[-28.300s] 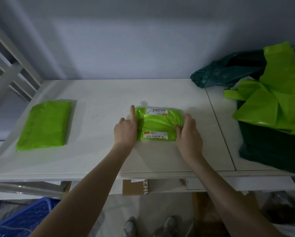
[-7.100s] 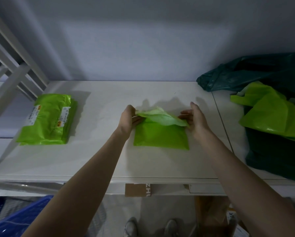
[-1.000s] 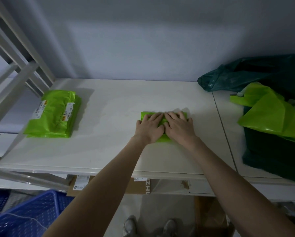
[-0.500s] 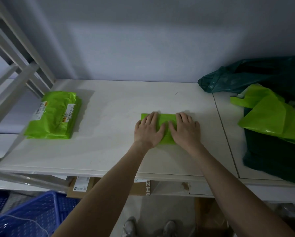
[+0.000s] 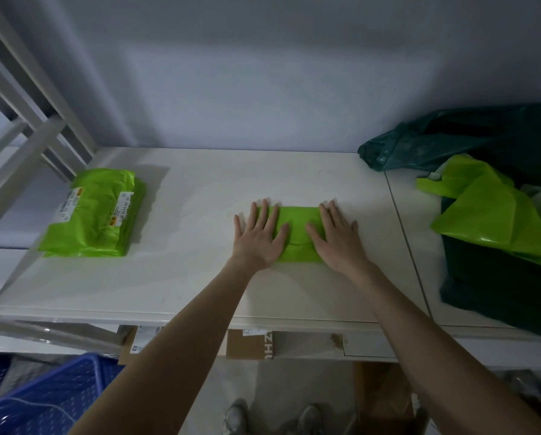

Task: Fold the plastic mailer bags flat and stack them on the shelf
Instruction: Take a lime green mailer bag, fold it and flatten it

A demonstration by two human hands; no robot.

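Green folded mailer (image 5: 299,233): flat on white shelf (image 5: 200,277), mid-front, under both my palms.
Left hand (image 5: 259,237): fingers straight, spread, pressing mailer's left end.
Right hand (image 5: 338,240): same, flat on right end; hands apart, green showing between.
Folded stack (image 5: 96,215): shelf's left end, labels up.
Loose bags (image 5: 488,215): green and dark teal heap, right.

Both arms reach forward; left hand (image 5: 259,237) and right hand (image 5: 338,238) lie flat, palms down, fingers straight and spread
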